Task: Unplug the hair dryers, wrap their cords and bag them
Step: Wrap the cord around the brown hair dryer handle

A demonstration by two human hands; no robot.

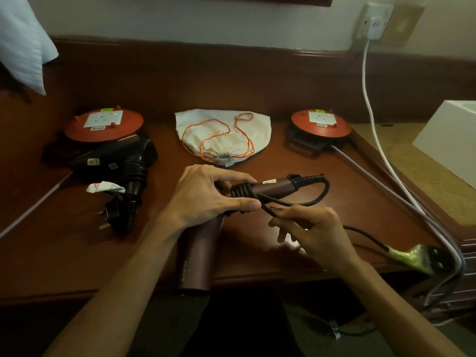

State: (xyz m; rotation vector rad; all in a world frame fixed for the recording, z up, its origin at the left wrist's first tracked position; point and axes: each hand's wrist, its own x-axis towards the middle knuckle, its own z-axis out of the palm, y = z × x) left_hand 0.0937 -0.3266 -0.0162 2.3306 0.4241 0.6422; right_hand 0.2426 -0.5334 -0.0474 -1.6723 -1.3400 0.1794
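My left hand (206, 195) grips a maroon hair dryer (197, 256) where barrel meets handle; the handle (273, 185) points right with a few turns of black cord (306, 199) wound on it. My right hand (306, 228) pinches that cord just below the handle. The cord runs on to its plug (422, 256), wrapped in yellowish tape, at the table's right front corner. A black hair dryer (116, 157) lies at the left, cord coiled on its handle, plug (109, 215) free. A white drawstring bag (224, 135) with orange string lies at centre back.
Two red cable reels with sockets stand at back left (103, 126) and back right (320, 123) on the brown wooden table (334, 191). A white cable (371, 112) runs from a wall socket (373, 21) down the right side. A white box (448, 140) sits far right.
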